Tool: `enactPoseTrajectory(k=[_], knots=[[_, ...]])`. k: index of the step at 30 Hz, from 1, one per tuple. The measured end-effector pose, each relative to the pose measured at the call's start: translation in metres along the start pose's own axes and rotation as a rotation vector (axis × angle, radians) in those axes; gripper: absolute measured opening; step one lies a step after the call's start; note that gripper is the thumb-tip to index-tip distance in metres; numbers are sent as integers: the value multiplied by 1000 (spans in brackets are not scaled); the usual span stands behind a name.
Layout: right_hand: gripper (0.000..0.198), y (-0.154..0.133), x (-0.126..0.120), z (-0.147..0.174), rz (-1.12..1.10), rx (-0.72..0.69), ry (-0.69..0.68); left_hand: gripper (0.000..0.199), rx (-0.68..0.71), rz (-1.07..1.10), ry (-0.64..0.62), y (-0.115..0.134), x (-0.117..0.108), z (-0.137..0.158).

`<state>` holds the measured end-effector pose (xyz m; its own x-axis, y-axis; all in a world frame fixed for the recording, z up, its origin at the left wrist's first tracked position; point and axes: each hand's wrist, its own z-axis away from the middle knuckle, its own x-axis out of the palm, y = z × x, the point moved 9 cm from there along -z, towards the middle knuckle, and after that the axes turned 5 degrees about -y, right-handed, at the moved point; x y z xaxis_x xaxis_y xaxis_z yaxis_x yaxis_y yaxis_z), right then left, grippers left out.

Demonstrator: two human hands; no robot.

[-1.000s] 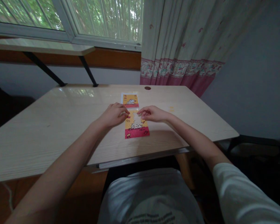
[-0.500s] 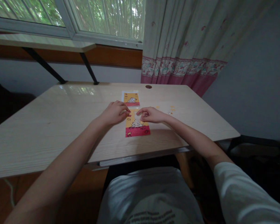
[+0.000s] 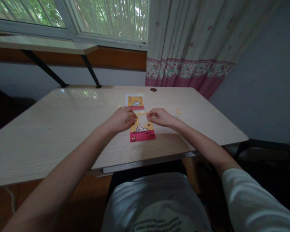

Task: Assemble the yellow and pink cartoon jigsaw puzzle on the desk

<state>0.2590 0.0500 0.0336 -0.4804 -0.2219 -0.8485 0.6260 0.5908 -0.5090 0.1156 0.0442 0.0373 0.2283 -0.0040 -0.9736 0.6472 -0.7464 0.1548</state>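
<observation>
A partly assembled jigsaw puzzle (image 3: 142, 136) lies flat on the desk, yellow above and red below, with a white cartoon animal in the middle. A pale gap shows in its upper middle. My left hand (image 3: 123, 120) rests at its upper left edge, fingers bent and thumb apart from them. At the upper right edge is my right hand (image 3: 161, 117), thumb and fingertips drawn together; anything between them is too small to make out. Just beyond the puzzle lies a picture card (image 3: 136, 102) with a similar design. Several loose puzzle pieces (image 3: 178, 112) lie right of my right hand.
The pale wooden desk (image 3: 70, 129) has a round cable hole (image 3: 153, 90) near its back edge. A raised shelf (image 3: 45, 45) on black supports stands at the back left. Behind the desk hang a window and a floral curtain (image 3: 183, 69).
My right hand has moved right, from over the puzzle's gap to its upper right edge, uncovering more of the gap. My left hand has shifted slightly right and nearer.
</observation>
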Motion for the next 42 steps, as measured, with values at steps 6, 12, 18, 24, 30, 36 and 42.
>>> enactPoseTrajectory(k=[6,12,18,24,30,36,42], knots=[[12,18,-8,11,5,45,-97,26,218,124,-82,38,8,0],[11,13,5,8,-48,16,-161,31,259,115,-111,48,14,0],[13,8,12,6,-32,-37,-190,37,255,48,-144,52,21,-2],[13,4,13,6,-35,-92,-208,37,241,16,-137,52,22,-2],[14,3,14,6,-33,-109,-222,37,230,-7,-144,53,22,-2],[11,3,14,6,-27,-95,-220,31,146,32,-73,41,16,-4],[6,4,15,8,-21,-61,-234,28,19,-52,-31,25,18,-7]])
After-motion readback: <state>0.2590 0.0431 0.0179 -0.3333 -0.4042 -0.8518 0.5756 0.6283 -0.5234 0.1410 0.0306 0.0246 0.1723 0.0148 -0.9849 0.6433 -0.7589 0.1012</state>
